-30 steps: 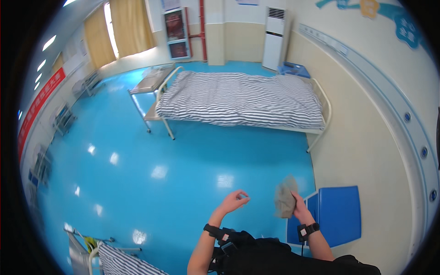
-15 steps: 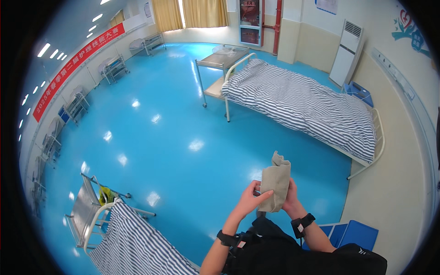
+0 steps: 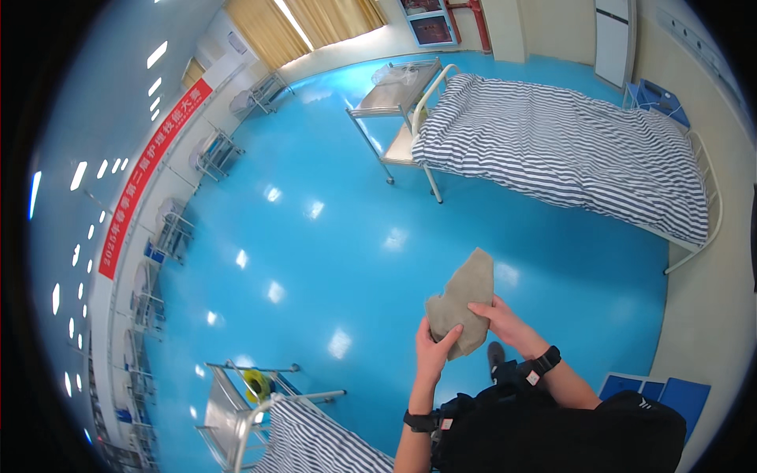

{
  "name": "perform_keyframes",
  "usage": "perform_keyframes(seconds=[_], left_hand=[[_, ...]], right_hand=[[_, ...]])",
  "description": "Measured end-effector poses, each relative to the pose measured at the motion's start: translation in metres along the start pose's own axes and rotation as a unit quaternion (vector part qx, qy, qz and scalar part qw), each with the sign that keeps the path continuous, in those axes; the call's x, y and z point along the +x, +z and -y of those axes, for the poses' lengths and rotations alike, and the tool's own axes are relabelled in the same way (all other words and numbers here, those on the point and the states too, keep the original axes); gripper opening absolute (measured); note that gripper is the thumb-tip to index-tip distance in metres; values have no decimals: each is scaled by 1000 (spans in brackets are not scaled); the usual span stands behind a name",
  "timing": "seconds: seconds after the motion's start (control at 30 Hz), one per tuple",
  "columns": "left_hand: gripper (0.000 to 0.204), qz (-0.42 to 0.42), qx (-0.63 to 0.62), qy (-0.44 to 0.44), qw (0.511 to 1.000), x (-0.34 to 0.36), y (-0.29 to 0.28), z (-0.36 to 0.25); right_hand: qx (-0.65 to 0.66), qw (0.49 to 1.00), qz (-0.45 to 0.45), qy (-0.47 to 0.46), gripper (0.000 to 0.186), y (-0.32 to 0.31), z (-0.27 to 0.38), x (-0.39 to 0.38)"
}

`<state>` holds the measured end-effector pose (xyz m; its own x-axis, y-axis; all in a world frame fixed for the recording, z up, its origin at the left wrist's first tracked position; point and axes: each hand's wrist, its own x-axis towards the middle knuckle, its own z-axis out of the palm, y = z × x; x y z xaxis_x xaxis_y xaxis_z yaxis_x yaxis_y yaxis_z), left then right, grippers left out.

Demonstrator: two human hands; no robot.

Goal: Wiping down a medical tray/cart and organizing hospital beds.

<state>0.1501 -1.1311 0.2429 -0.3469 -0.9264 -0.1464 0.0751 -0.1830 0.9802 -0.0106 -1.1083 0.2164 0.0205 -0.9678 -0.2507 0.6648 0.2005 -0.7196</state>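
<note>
The step in hand looks like handling a folded grey-beige cloth (image 3: 467, 299), held in front of the body above the blue floor (image 3: 378, 296). The left hand (image 3: 433, 347) pinches its lower left edge, thumb on top; the right hand (image 3: 506, 322) pinches its right edge likewise. Any further unfolding would call for thumbs and fingers to part the layers. A striped-covered bed (image 3: 560, 150) beside a steel trolley (image 3: 386, 101) bounds the way ahead, a second striped-covered bed (image 3: 319, 443) the lower left.
</note>
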Motion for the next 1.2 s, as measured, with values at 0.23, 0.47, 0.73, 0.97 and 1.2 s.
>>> perform_keyframes(seconds=[0.23,0.47,0.73,0.97,1.2], left_hand=[[34,-95,14,-27,995,39,-50,5],[32,-180,-84,-24,980,89,-91,0],[32,-212,-183,-48,959,160,-176,-4],[32,-222,-184,-48,956,216,-260,-17],[32,-241,-183,13,953,255,-316,-60]], right_hand=[[-89,995,50,-3,52,18,15,79],[-116,988,92,48,60,28,0,152],[-88,984,88,125,66,68,4,246],[-108,974,66,189,56,128,-5,328],[-70,941,64,325,46,145,-53,415]])
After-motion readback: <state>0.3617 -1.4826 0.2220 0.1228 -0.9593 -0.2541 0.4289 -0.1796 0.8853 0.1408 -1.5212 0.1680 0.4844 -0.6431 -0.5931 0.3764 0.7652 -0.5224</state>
